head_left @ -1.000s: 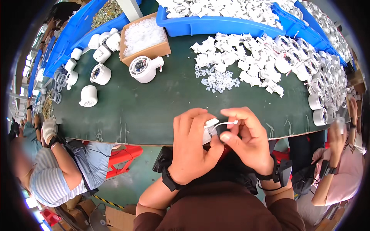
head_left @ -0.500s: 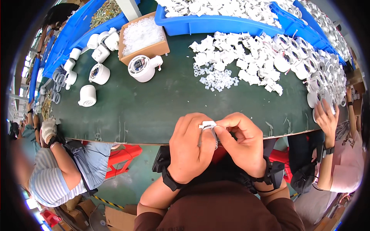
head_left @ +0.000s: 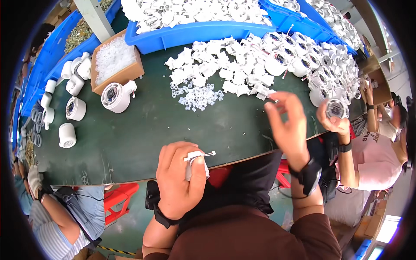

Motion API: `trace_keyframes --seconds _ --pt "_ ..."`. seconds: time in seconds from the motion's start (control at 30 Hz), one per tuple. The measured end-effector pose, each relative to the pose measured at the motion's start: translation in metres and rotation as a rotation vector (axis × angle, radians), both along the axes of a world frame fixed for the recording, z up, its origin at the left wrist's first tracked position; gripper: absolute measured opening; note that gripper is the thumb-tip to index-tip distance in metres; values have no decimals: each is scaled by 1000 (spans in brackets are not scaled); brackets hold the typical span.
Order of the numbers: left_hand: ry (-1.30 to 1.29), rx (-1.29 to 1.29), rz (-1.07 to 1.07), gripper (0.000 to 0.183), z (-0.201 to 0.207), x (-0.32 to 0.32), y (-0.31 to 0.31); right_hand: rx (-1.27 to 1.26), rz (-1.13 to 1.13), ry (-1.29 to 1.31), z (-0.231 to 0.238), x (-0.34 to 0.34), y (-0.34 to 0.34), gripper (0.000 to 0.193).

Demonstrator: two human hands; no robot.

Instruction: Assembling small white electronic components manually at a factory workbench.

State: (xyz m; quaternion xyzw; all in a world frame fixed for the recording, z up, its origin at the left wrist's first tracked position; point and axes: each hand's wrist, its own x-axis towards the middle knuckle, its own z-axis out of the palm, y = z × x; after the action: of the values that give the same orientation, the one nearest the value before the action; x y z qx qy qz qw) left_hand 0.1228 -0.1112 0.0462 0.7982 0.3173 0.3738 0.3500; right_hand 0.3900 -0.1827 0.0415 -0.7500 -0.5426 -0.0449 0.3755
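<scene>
My left hand [head_left: 180, 180] is closed around a small white plastic part [head_left: 193, 157] near the table's front edge. Thin wires with a small white connector [head_left: 211, 153] stick out from it under my thumb; most of the part is hidden in my palm. My right hand [head_left: 288, 123] reaches over the table, thumb and fingers apart, with nothing visible in it. Its fingertips are beside the near edge of a pile of white plastic brackets [head_left: 247, 71]. Left of that pile lies a heap of small clear rings [head_left: 197, 96].
Blue bins [head_left: 195, 35] line the back, beside a carton of clear pieces [head_left: 138, 65]. White round housings [head_left: 117, 99] stand at left; more [head_left: 277, 63] crowd the right. A co-worker's hand [head_left: 333, 121] holds a housing at right. Another co-worker's gloved hand [head_left: 34, 180] is at left.
My right hand has let go of the wired part and moved right and forward toward the bracket pile. My left hand keeps the part. The view has swung right; the right co-worker now holds a housing.
</scene>
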Motion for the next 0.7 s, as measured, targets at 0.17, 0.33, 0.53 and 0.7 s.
trace_keyframes --seconds 0.17,0.33,0.53,0.7 --pt "-29 -11 11 10 -4 1 1 -140 9 40 -15 41 8 38" --pt "-95 -218 11 13 -4 -8 -1 -129 38 432 -7 21 8 39" --pt "-246 -807 -147 26 2 -2 -9 49 452 1171 7 -67 2 48" --pt "-298 -764 -138 30 -5 -6 -8 -153 639 603 8 -76 0 50"
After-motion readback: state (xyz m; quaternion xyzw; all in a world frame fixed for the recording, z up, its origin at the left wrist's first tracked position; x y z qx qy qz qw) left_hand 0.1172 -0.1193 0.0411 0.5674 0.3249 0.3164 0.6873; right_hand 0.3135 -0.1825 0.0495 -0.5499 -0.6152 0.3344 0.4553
